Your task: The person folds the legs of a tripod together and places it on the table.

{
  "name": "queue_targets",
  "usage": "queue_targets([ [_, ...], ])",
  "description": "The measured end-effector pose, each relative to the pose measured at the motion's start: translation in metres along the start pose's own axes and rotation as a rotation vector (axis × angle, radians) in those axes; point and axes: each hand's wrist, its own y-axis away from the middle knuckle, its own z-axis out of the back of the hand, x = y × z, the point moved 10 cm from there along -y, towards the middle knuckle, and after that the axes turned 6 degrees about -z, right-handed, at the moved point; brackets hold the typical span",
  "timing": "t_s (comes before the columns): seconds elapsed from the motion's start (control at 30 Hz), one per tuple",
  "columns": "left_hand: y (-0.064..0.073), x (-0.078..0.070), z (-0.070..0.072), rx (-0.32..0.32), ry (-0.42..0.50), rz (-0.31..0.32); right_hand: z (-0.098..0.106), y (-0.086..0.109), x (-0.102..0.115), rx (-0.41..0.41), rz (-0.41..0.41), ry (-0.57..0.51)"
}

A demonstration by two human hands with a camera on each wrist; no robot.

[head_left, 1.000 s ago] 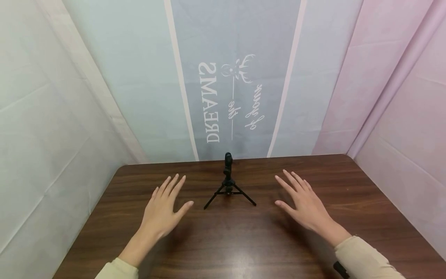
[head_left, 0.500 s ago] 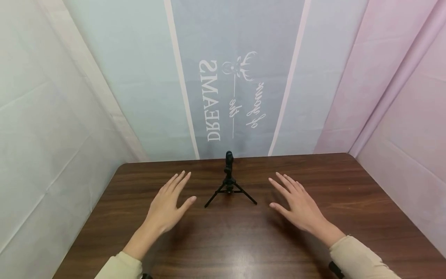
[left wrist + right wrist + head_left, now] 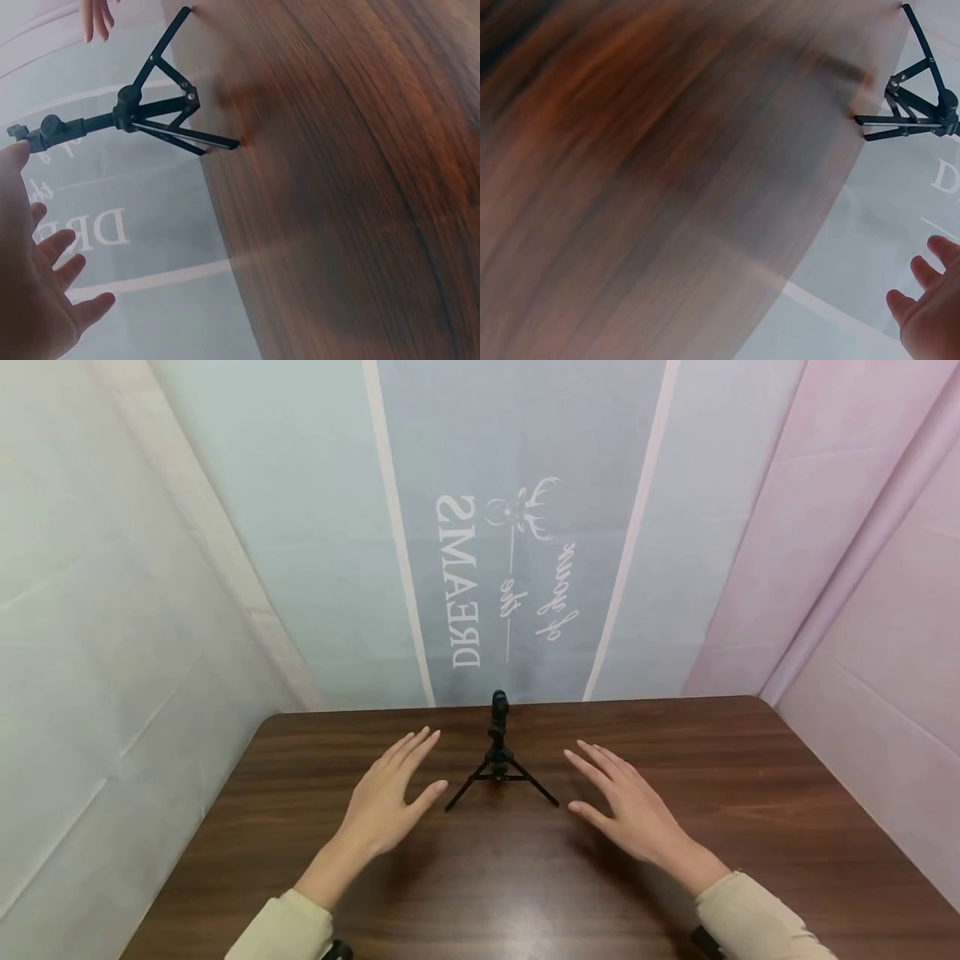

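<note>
A small black tripod (image 3: 498,758) stands upright on its spread legs near the back of the dark wooden table (image 3: 510,877). To its left my left hand (image 3: 386,797) hovers over the table, fingers straight and thumb spread toward the tripod. My right hand (image 3: 628,810) mirrors it on the other side, fingers extended and apart from the tripod. Neither hand holds anything. In the left wrist view the tripod (image 3: 150,112) shows its folding braces and a clamp-like head, with my left hand (image 3: 37,270) beside it. The right wrist view catches the tripod's legs (image 3: 911,105) and my right hand (image 3: 934,307).
A pale fabric backdrop (image 3: 345,527) with mirrored lettering hangs right behind the table's back edge. White cloth walls (image 3: 97,710) close in the left side and pinkish ones (image 3: 885,677) the right. Dark wrist devices (image 3: 337,950) show under the sleeves.
Both hands have moved inward toward the tripod, the left one to the right and the right one to the left. The tripod stays in place on the table; the head view shifts slightly.
</note>
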Motion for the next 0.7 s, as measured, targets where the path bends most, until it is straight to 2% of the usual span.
queue_targets([
  [0.33,-0.016,-0.011,-0.008,-0.01,0.088,-0.016,-0.004,-0.008,0.007,0.003,-0.019,-0.057],
  [0.7,-0.031,-0.019,-0.016,-0.001,0.192,-0.023,-0.009,-0.012,0.01,0.031,-0.031,-0.197],
])
